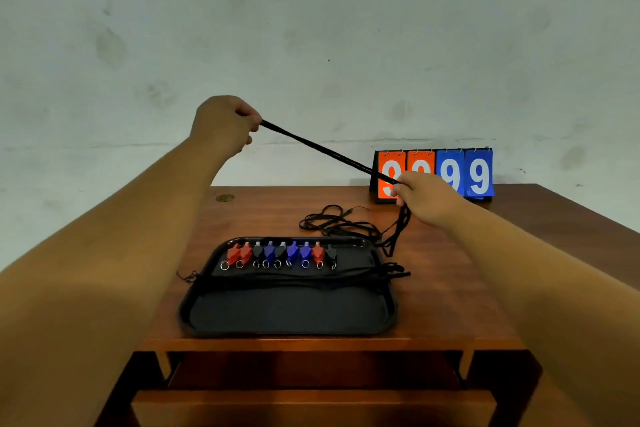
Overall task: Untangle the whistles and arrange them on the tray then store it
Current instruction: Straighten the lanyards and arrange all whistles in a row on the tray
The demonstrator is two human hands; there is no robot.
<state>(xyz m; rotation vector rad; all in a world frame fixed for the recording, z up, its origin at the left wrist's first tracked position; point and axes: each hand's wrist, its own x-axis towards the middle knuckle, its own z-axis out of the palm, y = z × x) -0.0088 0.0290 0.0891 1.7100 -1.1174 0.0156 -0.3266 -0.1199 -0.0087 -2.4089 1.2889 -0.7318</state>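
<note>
The fingers point(251, 120) of your left hand point(221, 125) pinch a black cord point(329, 152) in the middle left of the frame, thumb and curled fingers closed on it. Your right hand point(424, 199), lower and further right, has its fingers curled round the same cord, which runs taut and straight between the two hands. Below your right hand the cord drops slack into a loose tangle point(336, 222) lying on the bench point(450, 288) just behind the tray point(287, 331). The black tray sits at lower centre, near the bench's front edge. Nine whistles point(277, 251) lie in a row along its far side: red, red, black, blue, black, blue, blue, red, black, metal rings toward you. A bundle of cords point(294, 276) lies across the tray's middle. A flip scoreboard point(464, 173) reading 9999 stands at right, behind your right hand.
</note>
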